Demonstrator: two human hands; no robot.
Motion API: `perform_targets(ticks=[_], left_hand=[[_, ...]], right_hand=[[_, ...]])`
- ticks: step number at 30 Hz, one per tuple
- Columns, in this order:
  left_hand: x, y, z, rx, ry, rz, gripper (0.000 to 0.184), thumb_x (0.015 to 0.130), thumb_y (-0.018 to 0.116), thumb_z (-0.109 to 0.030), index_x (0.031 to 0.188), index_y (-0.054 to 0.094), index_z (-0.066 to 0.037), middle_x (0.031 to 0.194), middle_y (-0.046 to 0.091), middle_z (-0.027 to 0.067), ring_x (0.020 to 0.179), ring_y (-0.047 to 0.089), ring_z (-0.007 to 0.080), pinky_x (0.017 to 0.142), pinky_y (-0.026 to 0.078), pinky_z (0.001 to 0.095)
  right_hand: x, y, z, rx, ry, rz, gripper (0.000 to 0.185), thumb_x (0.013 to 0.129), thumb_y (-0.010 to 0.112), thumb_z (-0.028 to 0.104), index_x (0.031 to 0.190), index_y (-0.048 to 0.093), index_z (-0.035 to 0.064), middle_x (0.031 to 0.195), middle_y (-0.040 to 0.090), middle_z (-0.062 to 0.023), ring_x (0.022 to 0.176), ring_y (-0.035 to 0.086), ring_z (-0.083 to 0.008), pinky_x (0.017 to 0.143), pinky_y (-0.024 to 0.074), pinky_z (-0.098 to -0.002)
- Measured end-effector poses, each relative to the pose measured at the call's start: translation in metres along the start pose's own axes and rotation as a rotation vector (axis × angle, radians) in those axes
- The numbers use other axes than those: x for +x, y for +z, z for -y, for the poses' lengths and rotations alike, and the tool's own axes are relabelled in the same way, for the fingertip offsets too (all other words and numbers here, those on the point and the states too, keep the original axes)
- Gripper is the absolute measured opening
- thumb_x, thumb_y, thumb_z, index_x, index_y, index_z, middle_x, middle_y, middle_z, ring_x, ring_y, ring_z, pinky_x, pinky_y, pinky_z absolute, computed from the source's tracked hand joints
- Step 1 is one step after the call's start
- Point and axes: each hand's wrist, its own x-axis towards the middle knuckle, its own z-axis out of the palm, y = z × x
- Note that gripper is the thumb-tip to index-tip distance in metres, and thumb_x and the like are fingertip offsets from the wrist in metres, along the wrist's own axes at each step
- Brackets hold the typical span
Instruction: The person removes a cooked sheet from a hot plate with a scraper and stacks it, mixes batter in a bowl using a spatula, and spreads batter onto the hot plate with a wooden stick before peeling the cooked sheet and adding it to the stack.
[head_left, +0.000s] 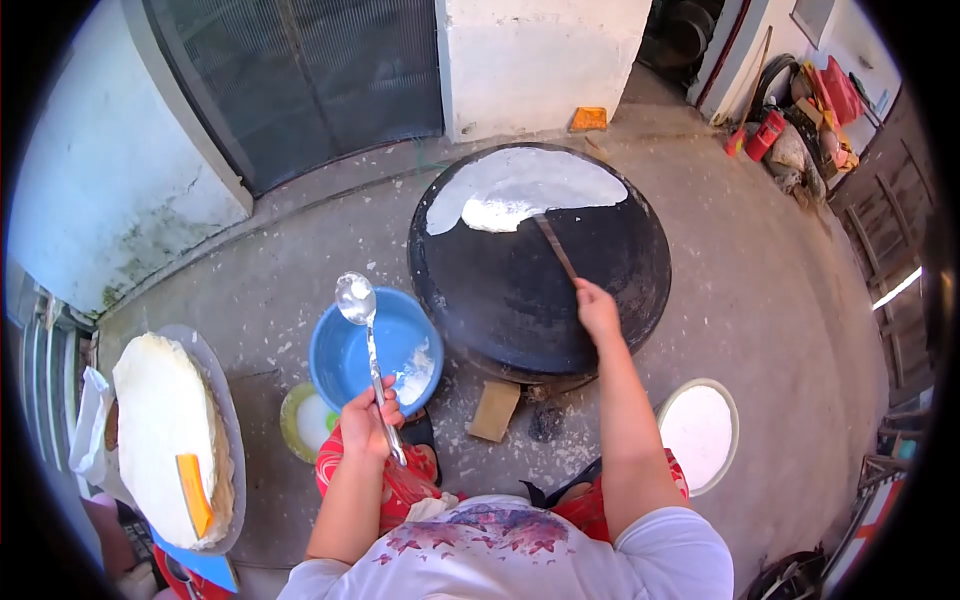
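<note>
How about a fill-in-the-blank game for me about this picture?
1. The left hand grips the spoon by its ____.
2. The large basin behind the spoon is coloured ____.
3. The right hand holds a stick over the griddle, which is coloured ____.

Missing words: handle; blue; black.

from afar, i see batter [530, 178] on the far half of a griddle [500, 290]; a basin [317, 350] near left; stacked sheets [160, 420] on a tray [232, 450] further left; a bowl [737, 440] near right.
</note>
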Motion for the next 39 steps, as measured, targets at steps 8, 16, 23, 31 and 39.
perform_targets(ticks=[8,16,23,31,39], left_hand=[[-0.003,-0.003,-0.001,-0.022,-0.019,0.028,0.029,0.089,0.035,-0.014,0.104,0.046,0.008,0.074,0.046,0.0069,0.053,0.039,0.0112,0.044,0.034,0.0230],[-0.005,-0.003,-0.007,-0.009,-0.001,0.031,0.029,0.090,0.034,-0.014,0.105,0.045,0.009,0.074,0.045,0.0075,0.053,0.039,0.0115,0.044,0.034,0.0232],[-0.008,-0.005,-0.009,-0.018,-0.003,0.035,0.030,0.091,0.032,-0.015,0.105,0.045,0.009,0.074,0.045,0.0077,0.054,0.040,0.0116,0.044,0.034,0.0237],[-0.007,-0.012,-0.015,-0.016,-0.012,0.078,0.030,0.091,0.032,-0.015,0.105,0.045,0.009,0.075,0.045,0.0076,0.054,0.040,0.0121,0.045,0.035,0.0239],[-0.011,-0.023,-0.021,-0.071,-0.035,0.105,0.031,0.091,0.033,-0.016,0.105,0.045,0.008,0.075,0.046,0.0080,0.054,0.041,0.0128,0.045,0.035,0.0246]], right_hand=[[-0.015,0.007,0.049,-0.066,-0.013,0.204,0.026,0.085,0.053,0.019,0.110,0.060,0.0133,0.094,0.064,-0.0129,0.086,0.061,-0.0204,0.077,0.0443,-0.0277],[-0.032,-0.001,0.065,-0.199,-0.033,0.235,0.027,0.084,0.054,0.023,0.110,0.060,0.0204,0.095,0.064,-0.0095,0.086,0.061,-0.0199,0.078,0.0452,-0.0285],[-0.064,-0.010,0.083,-0.391,-0.078,0.254,0.026,0.083,0.055,0.027,0.108,0.061,0.0265,0.092,0.064,-0.0078,0.084,0.061,-0.0217,0.077,0.0463,-0.0304],[-0.083,0.017,0.026,0.127,-0.015,0.176,0.027,0.086,0.052,0.017,0.111,0.060,0.0104,0.095,0.065,-0.0048,0.086,0.057,-0.0107,0.078,0.0422,-0.0235],[-0.195,0.001,0.042,-0.230,-0.023,0.260,0.033,0.082,0.054,0.025,0.114,0.057,0.0182,0.088,0.063,-0.0166,0.081,0.061,-0.0303,0.072,0.0474,-0.0353]])
